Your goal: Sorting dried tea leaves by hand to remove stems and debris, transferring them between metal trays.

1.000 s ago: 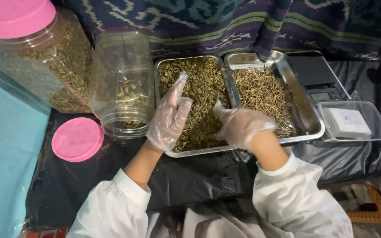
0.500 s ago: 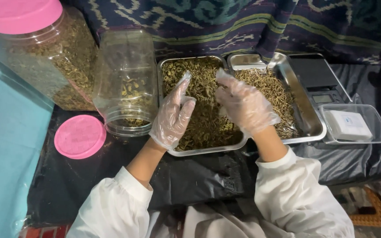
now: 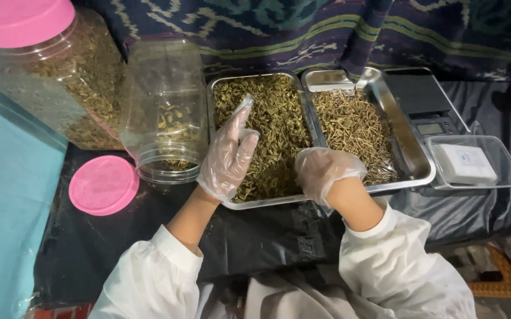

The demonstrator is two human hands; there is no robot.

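Since last frame my right hand (image 3: 325, 172) has dropped from above the herbs to the near rim of the left steel tray (image 3: 261, 202), curled shut, contents not visible | left hand (image 3: 230, 152) spread wide over green dried leaves (image 3: 276, 127) | thin film gloves | clear open jar (image 3: 164, 112) nearly empty, pink lid (image 3: 103, 184) beside it | right tray: pale twiggy herb (image 3: 353, 130).

Left hand (image 3: 227, 156) open, fingers extended; right hand (image 3: 325, 174) curled downward.

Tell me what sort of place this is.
Probably a small herb sorting and packing station: two metal trays of dried herbs, a digital scale, big clear plastic jars, and gloved hands with white sleeves.
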